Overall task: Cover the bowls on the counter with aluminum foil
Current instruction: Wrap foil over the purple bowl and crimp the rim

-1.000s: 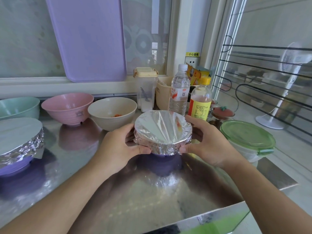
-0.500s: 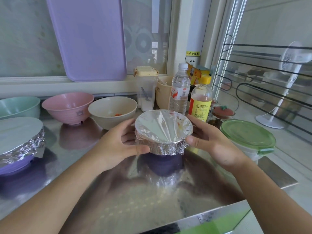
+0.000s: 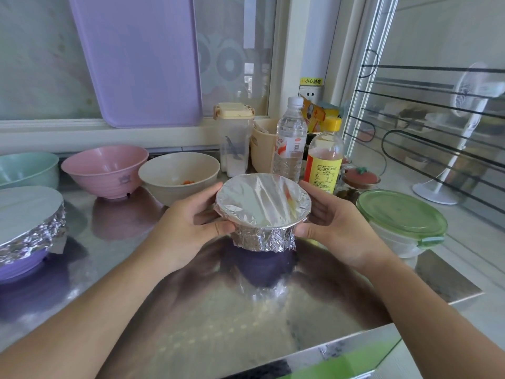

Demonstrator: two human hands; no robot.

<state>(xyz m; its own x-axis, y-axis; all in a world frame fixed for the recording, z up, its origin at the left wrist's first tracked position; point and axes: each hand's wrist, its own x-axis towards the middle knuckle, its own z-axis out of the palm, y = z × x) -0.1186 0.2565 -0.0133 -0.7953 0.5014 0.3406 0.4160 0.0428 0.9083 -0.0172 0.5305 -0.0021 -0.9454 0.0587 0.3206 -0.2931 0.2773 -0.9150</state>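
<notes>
Both hands are holding the small purple bowl wrapped in crinkled silver foil (image 3: 263, 214) near the middle of the shiny steel surface (image 3: 191, 310); the left hand (image 3: 188, 228) is gripping its left side with the thumb curled under the rim, and the right hand (image 3: 333, 228) is cupping the right side in the same way. The foil top is looking flat and tight; the skirt below the rim is crumpled but loose at the bottom; if the thumbs are pressing too hard, the thin sheet could tear, and if too weak, the cover could lift off later. The beige bowl with orange bits (image 3: 179, 173), the pink ribbed bowl (image 3: 105, 169) and the pale green bowl (image 3: 27, 168) are standing uncovered behind; the large purple bowl already covered with foil (image 3: 30, 222) is sitting at the left edge. The round container with green lid (image 3: 401, 217) is standing near the right hand, and the bottles are close behind, so free room is lying mostly toward the front edge.
</notes>
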